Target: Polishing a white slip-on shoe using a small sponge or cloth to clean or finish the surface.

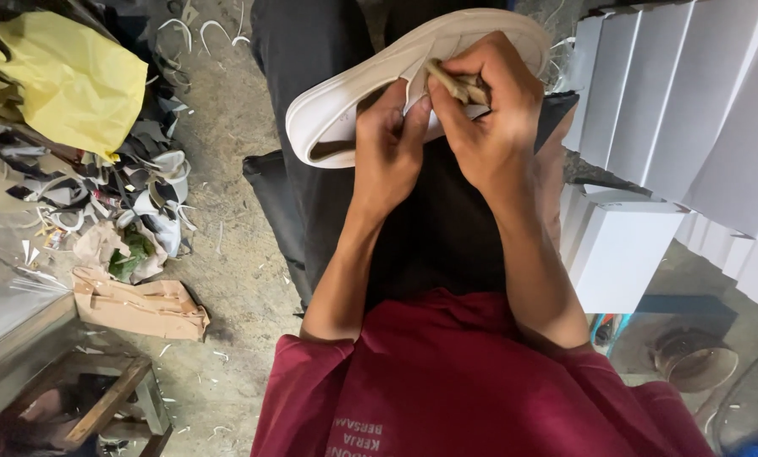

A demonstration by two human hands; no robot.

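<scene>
Sole (345, 106), white and shoe-shaped, lies across the person's lap, edge up. The left hand (387, 140) pinches its rim and steadies it; the right hand (480, 110) is closed around a small tan tool (455, 85) pressed against that same rim. Trimming or scraping the edge seems to be the step in hand. The next move would call for a firm hold and a short, controlled stroke along the rim. White boxes (675, 101) stand to the right, scraps (142, 186) on the floor.

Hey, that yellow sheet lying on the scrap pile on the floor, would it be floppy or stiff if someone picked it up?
The yellow sheet is creased and drapes over the scrap pile, so it probably flops. It looks thin, so likely light and easily pushed aside. Whether it tears easily cannot be told.
</scene>
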